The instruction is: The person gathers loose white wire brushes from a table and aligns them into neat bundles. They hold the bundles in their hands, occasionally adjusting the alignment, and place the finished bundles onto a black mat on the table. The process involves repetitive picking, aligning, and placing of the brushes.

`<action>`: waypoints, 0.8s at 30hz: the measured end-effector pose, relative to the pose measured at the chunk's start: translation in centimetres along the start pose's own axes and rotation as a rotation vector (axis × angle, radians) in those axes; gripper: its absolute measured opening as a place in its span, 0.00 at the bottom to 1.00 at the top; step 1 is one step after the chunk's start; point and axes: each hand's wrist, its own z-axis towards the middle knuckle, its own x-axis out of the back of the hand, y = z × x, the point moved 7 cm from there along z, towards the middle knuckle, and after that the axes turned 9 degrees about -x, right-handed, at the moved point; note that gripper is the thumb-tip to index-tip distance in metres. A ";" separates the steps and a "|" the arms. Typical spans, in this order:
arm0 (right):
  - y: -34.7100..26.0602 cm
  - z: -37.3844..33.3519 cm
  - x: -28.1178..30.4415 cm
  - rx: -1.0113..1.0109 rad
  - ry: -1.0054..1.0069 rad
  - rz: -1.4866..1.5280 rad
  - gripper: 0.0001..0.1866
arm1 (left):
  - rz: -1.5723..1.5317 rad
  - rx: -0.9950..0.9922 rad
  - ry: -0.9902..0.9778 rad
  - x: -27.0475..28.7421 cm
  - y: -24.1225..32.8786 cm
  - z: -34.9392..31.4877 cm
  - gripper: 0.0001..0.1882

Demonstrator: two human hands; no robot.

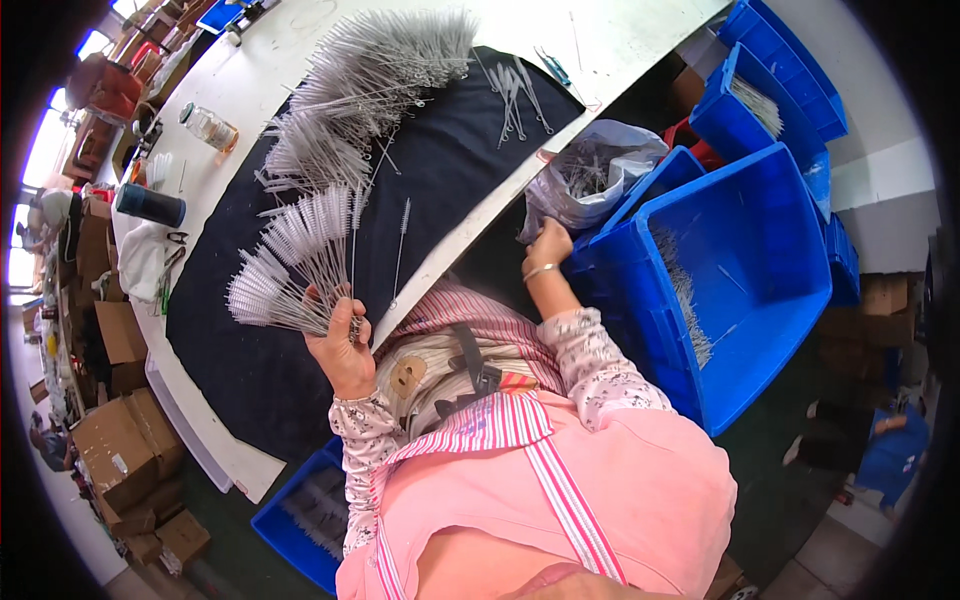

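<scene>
Two bare hands in the head view. Left hand (343, 345): fingers closed around the wire stems of a fanned bundle of thin white-bristled wire brushes (300, 245), bristle ends pointing away from the wearer, just inside the surface's near edge. Surface = white tabletop (640, 35) with a black cloth (240, 395) laid over it. Right hand (548, 243): off the surface, past its near edge, touching the lower edge of a translucent whitish plastic bag (575, 208); can't tell if it's pinching the plastic or only resting there. Bag has more brushes inside. Big heap of white brushes (375, 80) toward the cloth's far edge, bundle just below it. One loose brush (403, 235) lies right of the bundle, near the surface's near edge; a small loose group of brushes (510, 95) sits by the cloth's right-hand corner. Clear glass jar (210, 128) with amber contents and a dark cylinder (150, 205) stand toward the surface's left edge. Large blue plastic bin (770, 240) beside the bag, brushes along one inner wall.
</scene>
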 end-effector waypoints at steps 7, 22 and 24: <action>-4.0 -27.5 -8.0 0.395 -1.253 -0.487 0.11 | -0.051 -0.001 0.047 -0.8 1.6 -0.2 0.30; 3.5 -38.4 -12.7 -0.400 -1.489 -0.544 0.07 | -0.274 0.040 -0.023 3.5 3.0 -1.5 0.12; 3.8 -38.6 -12.8 -0.369 -1.479 -0.514 0.07 | -0.305 0.013 -0.004 3.4 3.1 -1.4 0.12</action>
